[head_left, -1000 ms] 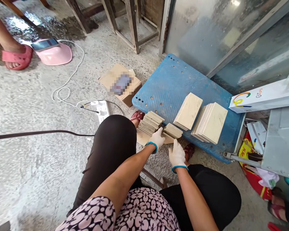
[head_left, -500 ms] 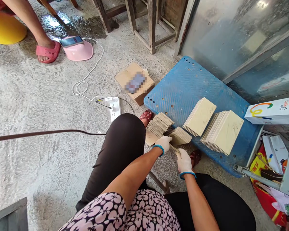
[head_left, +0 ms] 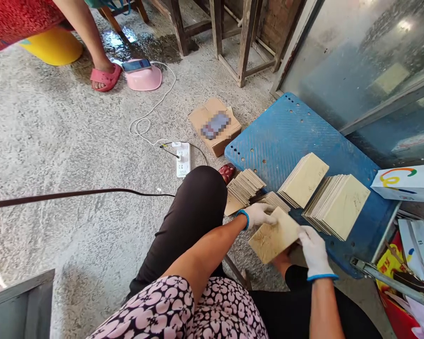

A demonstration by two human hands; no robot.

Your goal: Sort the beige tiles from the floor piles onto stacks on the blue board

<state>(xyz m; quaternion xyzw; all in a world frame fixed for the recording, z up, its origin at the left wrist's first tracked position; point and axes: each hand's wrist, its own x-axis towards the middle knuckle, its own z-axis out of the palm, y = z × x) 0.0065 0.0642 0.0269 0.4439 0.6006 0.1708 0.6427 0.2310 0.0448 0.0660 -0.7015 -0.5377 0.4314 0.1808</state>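
Note:
A thin, pale tan rectangular board point(head_left: 273, 235) with dark specks is held over my lap. My left hand point(head_left: 260, 215), in a white glove with a blue cuff, pinches its upper left edge. Gloved the same way, my right hand point(head_left: 313, 247) grips the right corner. Just beyond my left hand lies a fanned stack of boards point(head_left: 246, 187), with another small stack point(head_left: 273, 200) beside it, partly hidden by the held board. Two leaning stacks of similar boards, a nearer-left one point(head_left: 304, 179) and a right one point(head_left: 346, 207), rest on a blue plastic platform point(head_left: 279, 127).
A cardboard box point(head_left: 212, 106) with a blurred-out item on top stands beyond my knee. Near it lie a white power strip point(head_left: 183, 167) and cables. A pink cap-like object point(head_left: 144, 80) props a phone. Another person's foot in a sandal point(head_left: 106, 77) is at upper left. A white printed box point(head_left: 406, 183) sits right.
The board between my hands has turned from edge-on to showing its broad face. My right hand has moved right and my left slightly right. The whole view has shifted.

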